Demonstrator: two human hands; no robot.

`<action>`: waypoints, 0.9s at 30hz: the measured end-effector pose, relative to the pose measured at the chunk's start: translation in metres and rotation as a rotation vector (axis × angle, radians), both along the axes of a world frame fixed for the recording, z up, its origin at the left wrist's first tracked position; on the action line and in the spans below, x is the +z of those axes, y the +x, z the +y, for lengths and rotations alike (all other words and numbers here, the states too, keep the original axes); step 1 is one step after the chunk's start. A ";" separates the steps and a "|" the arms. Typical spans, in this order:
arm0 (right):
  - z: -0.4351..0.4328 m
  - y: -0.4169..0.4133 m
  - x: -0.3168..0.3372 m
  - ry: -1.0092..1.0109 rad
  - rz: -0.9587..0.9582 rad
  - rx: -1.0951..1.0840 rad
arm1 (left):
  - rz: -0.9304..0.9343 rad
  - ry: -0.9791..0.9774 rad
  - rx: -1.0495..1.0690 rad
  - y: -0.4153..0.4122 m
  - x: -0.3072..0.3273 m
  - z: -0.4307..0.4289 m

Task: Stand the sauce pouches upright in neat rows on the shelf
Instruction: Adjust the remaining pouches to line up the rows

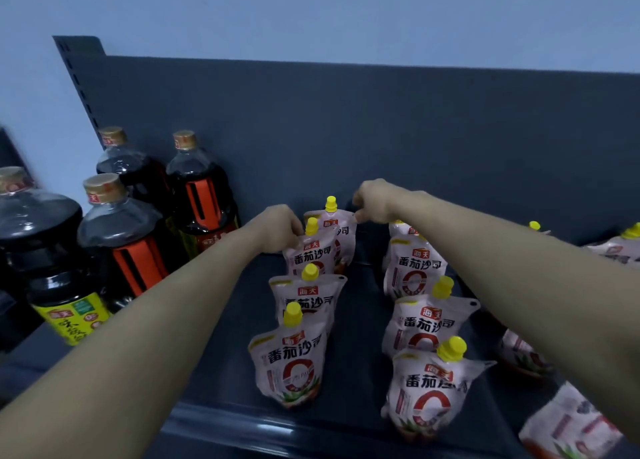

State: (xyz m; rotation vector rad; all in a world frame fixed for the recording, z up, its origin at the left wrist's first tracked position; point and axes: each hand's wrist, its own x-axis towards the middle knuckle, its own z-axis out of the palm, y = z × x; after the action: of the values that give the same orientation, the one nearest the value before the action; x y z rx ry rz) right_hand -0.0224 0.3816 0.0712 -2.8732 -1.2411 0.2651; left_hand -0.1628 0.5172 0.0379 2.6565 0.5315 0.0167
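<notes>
Pouches: white sauce pouches with yellow caps stand on the dark shelf in two rows running front to back.
Left row: four pouches, one behind another; the front pouch stands near the shelf's front lip, the rearmost pouch stands close to the back panel.
Right row: the front right pouch leans a little, with more pouches lined up behind it; the rearmost ones are partly hidden by the right forearm.
Loose pouches: further right, a flat pouch lies on its side near the front edge, and others lie or lean behind the right arm, only partly seen.
Left hand: at the left side of the back of the left row, knuckles toward me; its fingers curl against the upper left edge of the second pouch from the back. Whether they pinch it I cannot tell.
Right hand: at the top right corner of the rearmost pouch, its fingers pressed together and pinching that corner.
Bottles: large dark sauce bottles with gold caps and orange handles stand in a group on the left of the shelf, well apart from the pouch rows.
Back panel: dark grey, upright behind everything, with a pale blue wall above.
</notes>
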 end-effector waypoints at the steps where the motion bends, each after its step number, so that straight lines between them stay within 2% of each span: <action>1: 0.005 0.003 -0.004 -0.018 0.013 -0.007 | -0.003 0.000 -0.001 0.005 -0.002 0.003; 6: 0.019 0.013 -0.015 -0.066 0.049 0.009 | -0.012 -0.023 -0.036 0.014 -0.003 0.013; 12: 0.033 0.022 -0.026 -0.136 -0.030 0.016 | -0.039 -0.078 -0.073 0.019 -0.011 0.025; 27: 0.055 0.019 -0.039 0.040 0.080 -0.064 | -0.088 -0.193 -0.094 0.016 -0.015 0.024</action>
State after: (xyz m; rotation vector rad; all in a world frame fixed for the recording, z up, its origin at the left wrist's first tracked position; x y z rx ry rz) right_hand -0.0034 0.4366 0.0325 -2.8321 -1.1259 0.3460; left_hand -0.1470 0.5414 0.0229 2.4766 0.3596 0.0511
